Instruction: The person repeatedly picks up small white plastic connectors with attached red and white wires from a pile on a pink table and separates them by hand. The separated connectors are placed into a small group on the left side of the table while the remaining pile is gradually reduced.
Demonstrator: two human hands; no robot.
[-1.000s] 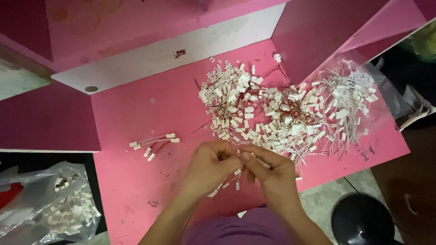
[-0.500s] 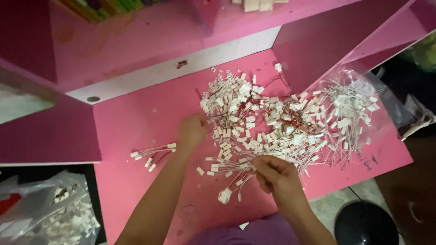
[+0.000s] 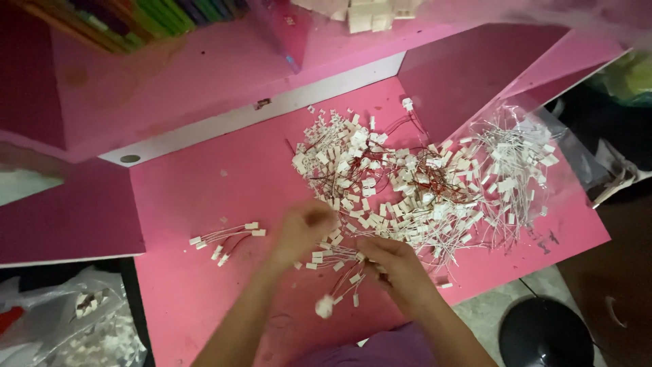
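Observation:
A big pile of small white plastic connectors with thin red and white wires point(image 3: 401, 183) covers the middle and right of the pink table point(image 3: 204, 292). My left hand point(image 3: 302, 228), blurred by motion, is at the pile's near left edge. My right hand point(image 3: 397, 265) rests at the pile's near edge with its fingers pinched on a small bundle of wired connectors point(image 3: 343, 275) that trails to the left. A separate small cluster of wired connectors point(image 3: 227, 239) lies alone on the table's left part.
A clear plastic bag with white-wired connectors point(image 3: 516, 163) lies at the right. Pink partition walls point(image 3: 75, 217) flank the table. A bag of white parts point(image 3: 81, 326) sits lower left. A black round stool point(image 3: 543, 333) stands lower right. A shelf above carries white parts point(image 3: 370, 13).
My left hand reached out to the pile's left edge and has since drawn back toward my right hand. The right hand stays near the pile's front with its bundle.

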